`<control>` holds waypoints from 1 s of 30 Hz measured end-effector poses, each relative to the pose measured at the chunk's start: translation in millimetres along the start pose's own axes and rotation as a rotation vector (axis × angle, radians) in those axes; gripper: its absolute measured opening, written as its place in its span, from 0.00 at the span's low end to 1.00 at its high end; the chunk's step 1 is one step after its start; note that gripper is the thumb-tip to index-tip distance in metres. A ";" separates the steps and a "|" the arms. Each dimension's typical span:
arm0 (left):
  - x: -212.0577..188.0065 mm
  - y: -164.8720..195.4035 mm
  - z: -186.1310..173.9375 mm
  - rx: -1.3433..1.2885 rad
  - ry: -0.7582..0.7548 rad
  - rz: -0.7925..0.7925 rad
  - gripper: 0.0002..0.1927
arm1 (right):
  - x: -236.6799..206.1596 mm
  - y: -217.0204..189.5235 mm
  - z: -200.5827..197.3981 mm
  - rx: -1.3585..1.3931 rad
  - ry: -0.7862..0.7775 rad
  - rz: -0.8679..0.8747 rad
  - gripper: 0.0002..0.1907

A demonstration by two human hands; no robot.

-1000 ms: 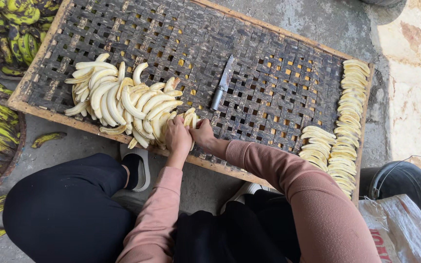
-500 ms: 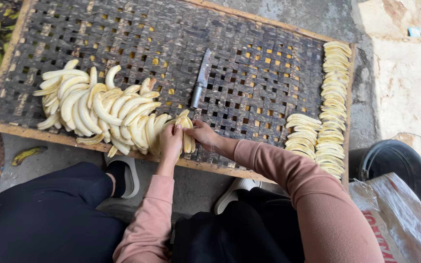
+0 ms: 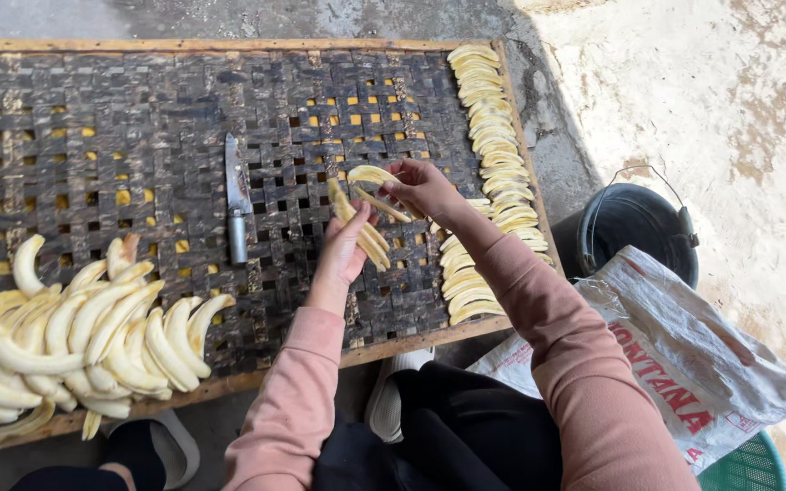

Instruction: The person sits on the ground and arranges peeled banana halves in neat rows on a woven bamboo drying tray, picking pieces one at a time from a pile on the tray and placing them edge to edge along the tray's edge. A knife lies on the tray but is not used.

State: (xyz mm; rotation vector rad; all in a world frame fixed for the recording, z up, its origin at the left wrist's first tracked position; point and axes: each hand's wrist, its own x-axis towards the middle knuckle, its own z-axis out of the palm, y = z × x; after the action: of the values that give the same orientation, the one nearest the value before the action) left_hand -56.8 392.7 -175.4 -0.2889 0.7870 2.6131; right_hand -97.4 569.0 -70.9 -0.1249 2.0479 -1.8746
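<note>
Banana slices held over the woven drying tray (image 3: pixel 138 100), mid-frame.
Left hand (image 3: pixel 343 250) grips a small sheaf of banana strips (image 3: pixel 357 223); right hand (image 3: pixel 420 186) has its fingers pinched on one slice (image 3: pixel 370 175). Laying out seems in hand; placing it calls for the laid row (image 3: pixel 493 155) at right. A knife (image 3: pixel 236 195) lies left of the hands, the peeled bananas (image 3: pixel 75 332) lower left.

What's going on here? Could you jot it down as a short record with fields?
Setting: woven drying tray on the ground
Left hand: holds banana slices
Right hand: pinches one slice
Knife: lies flat on the tray, untouched
Peeled bananas: heaped at near left
Laid slices: row along right edge
Beside tray: black bucket, printed sack
</note>
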 end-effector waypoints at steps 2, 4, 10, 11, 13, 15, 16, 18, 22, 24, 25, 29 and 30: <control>18.3 -14.0 16.3 0.058 0.000 -0.051 0.14 | 1.8 10.8 -21.9 0.212 -0.059 0.078 0.13; 35.4 -21.4 29.2 0.068 0.069 -0.079 0.16 | 5.7 17.9 -47.9 0.148 0.011 0.058 0.12; 42.9 -17.8 19.7 0.872 0.272 0.390 0.30 | -3.3 33.7 -161.3 -0.497 0.021 0.043 0.11; 43.6 -13.9 19.5 1.086 0.331 0.355 0.29 | -6.1 42.6 -167.2 -0.508 -0.058 0.048 0.10; 51.1 -5.9 27.0 1.506 0.431 0.276 0.29 | -10.9 56.7 -168.5 -0.539 -0.029 0.073 0.10; 58.2 -3.3 41.0 1.482 0.452 0.070 0.25 | -14.4 65.6 -159.8 -0.642 0.026 0.101 0.10; 61.1 -2.8 47.5 1.469 0.462 -0.028 0.23 | -15.1 68.9 -154.2 -0.723 0.069 0.115 0.10; 64.5 -7.0 59.1 1.433 0.444 -0.031 0.21 | -13.4 62.8 -140.7 -0.910 0.140 0.069 0.09; 76.1 -15.9 66.5 1.313 0.470 0.050 0.18 | 6.0 44.2 -105.6 -0.907 0.172 -0.030 0.19; 83.4 -20.1 66.4 1.302 0.485 0.132 0.18 | 24.3 41.9 -83.5 -0.706 0.152 -0.014 0.29; 86.4 -21.7 66.3 1.295 0.493 0.174 0.19 | 34.4 42.8 -73.0 -0.735 0.145 -0.023 0.33; 86.4 -23.3 63.7 1.290 0.467 0.249 0.21 | 67.6 41.5 -54.2 -0.851 0.134 -0.109 0.39; 85.3 -24.1 63.4 1.211 0.441 0.254 0.21 | 70.8 38.0 -55.7 -0.781 0.123 -0.058 0.35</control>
State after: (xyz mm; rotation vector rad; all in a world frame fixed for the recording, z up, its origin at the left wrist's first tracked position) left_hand -128.5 473.5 -161.0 -0.3930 2.4435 1.7799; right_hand -174.4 604.6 -119.3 -0.2684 2.7708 -1.0246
